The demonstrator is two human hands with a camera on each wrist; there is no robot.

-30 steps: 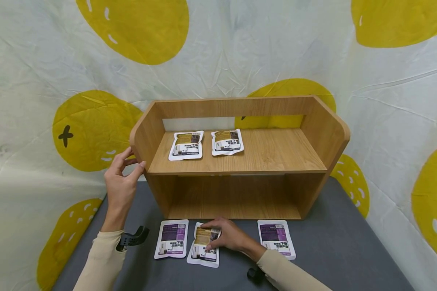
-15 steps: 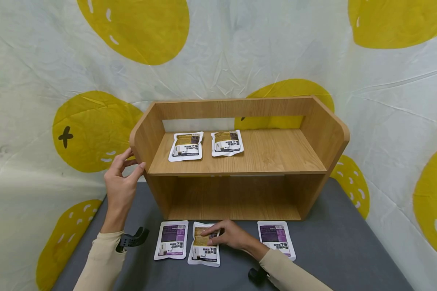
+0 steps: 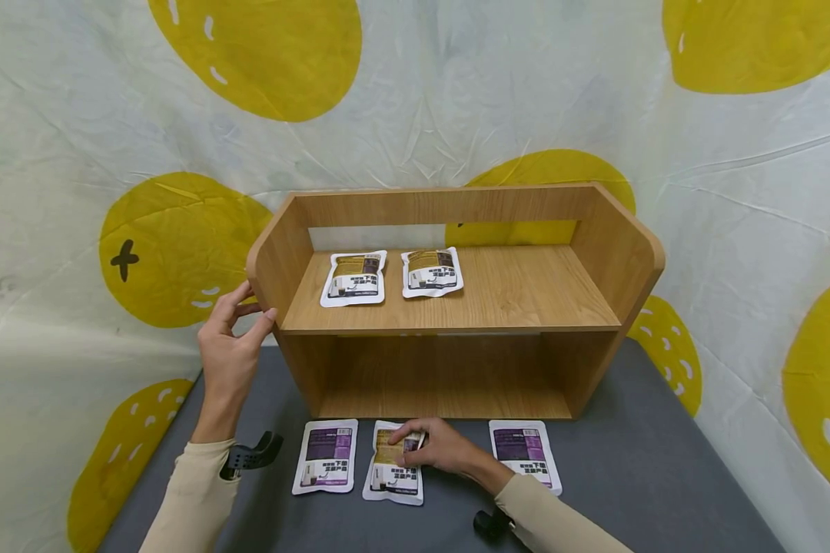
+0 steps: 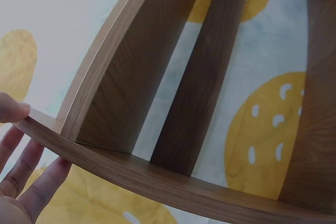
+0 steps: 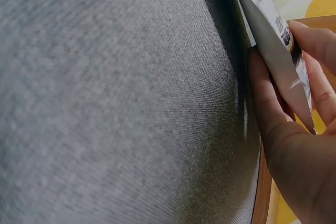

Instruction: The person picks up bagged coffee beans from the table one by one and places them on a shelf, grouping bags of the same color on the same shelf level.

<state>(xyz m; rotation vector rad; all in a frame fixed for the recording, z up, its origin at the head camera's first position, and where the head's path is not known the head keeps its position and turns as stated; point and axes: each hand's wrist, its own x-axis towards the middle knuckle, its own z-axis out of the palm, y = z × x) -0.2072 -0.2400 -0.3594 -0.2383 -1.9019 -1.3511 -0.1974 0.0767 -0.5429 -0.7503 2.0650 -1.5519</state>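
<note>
Your right hand (image 3: 448, 450) pinches the gold-labelled pouch (image 3: 387, 475) by its right side, wooden shelf (image 3: 519, 288) just beyond; press evenly lest it swivel, your left hand (image 3: 231, 349) gripping the side panel (image 3: 282, 257).

Left purple pouch (image 3: 318, 445): two bold black lines of Chinese characters; 下 and 产品 seem legible, rest unclear. Right purple pouch (image 3: 523, 449), gold pouch (image 3: 391, 479), left shelf pouch (image 3: 353, 279), right shelf pouch (image 3: 432, 273): similar two-line lettering. Finer print on all too small to read. Cloth (image 3: 41, 153): black X-shaped mark (image 3: 124, 260) on yellow shape (image 3: 180, 253).
</note>
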